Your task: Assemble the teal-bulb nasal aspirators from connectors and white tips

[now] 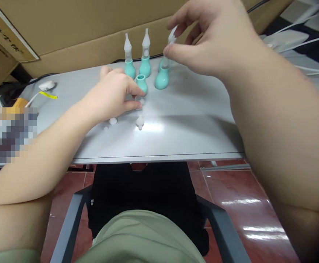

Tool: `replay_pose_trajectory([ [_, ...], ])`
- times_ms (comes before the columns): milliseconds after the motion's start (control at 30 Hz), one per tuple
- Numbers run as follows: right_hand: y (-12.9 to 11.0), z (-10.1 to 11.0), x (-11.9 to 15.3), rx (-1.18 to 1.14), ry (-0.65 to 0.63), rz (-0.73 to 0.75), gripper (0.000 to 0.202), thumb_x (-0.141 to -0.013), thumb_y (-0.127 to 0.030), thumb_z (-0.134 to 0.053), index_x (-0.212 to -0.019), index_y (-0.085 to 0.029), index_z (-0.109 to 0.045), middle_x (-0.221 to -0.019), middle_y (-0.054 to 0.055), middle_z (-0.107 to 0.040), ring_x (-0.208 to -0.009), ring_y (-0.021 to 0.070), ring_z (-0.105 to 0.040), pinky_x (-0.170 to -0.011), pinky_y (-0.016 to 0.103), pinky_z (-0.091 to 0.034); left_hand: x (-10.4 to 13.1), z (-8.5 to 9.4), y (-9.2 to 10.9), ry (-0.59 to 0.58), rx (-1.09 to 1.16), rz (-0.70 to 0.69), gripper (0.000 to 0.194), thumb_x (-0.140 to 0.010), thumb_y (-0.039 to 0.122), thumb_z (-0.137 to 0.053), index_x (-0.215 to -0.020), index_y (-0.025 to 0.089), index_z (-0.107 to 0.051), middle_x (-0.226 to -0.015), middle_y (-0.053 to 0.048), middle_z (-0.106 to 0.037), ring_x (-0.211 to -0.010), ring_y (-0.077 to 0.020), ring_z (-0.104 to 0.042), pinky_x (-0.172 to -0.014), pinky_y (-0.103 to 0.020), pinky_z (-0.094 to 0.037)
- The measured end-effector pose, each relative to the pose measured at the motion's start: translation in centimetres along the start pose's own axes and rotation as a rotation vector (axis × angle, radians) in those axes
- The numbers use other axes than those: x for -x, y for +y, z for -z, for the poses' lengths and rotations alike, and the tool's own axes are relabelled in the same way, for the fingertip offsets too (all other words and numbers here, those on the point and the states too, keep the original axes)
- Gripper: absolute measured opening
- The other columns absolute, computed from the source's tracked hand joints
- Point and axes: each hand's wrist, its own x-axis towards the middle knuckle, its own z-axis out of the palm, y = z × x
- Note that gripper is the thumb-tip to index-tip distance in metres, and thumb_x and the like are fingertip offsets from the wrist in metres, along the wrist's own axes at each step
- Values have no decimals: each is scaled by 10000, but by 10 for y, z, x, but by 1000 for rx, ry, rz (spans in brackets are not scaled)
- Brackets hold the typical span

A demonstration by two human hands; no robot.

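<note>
My left hand [117, 93] is low over the table, thumb and forefinger closed on a small clear cup [138, 102]. Just behind those fingertips stands an open-topped teal bulb [141, 84]. My right hand [195, 38] is raised at the back right, its fingers curved and apart around the tip of a teal bulb with a clear tube [162, 77]; contact is unclear. Another teal bulb is partly hidden behind that one. Two bulbs with white pointed tips, one at the left [129, 68] and one beside it [145, 66], stand upright at the back.
On the grey table [187, 138] lie a white nozzle piece [140, 122], a small white cap [113, 121] and, at the left, a white device [47, 86] by a cable with a yellow tag [48, 95]. A cardboard wall [80, 29] rises along the back.
</note>
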Motion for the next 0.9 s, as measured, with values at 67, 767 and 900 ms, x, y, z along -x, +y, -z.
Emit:
replay_pose_trajectory([
  [67,1,2,1,21,-56,-6,455,-962,-27,-914,-1398,-158,-908,-1356,91,-834,-933,168,-573,-978,402,-487,-1,-4,-5,10,39,-15,204,-772,418,-1022,-957,355,-961,-969,-119,-939,-1168,-516,-806,-1240,-855,-526],
  [767,-16,-9,6,-773,-59,30,384,-777,32,-814,-1072,-212,-787,-802,-51,-736,-684,152,-690,-646,303,-562,10,24,20,361,307,-43,275,-1054,542,-858,-1246,389,-982,-1210,-59,-991,-1220,-394,-937,-1097,-622,-762],
  [900,-27,-7,18,-852,-218,-12,276,-799,-96,-920,-1028,-219,-828,-940,-5,-809,-810,135,-752,-753,259,-647,0,24,44,165,334,47,512,-1034,709,-938,-1465,433,-946,-1190,-96,-978,-1313,-462,-938,-1009,-640,-801],
])
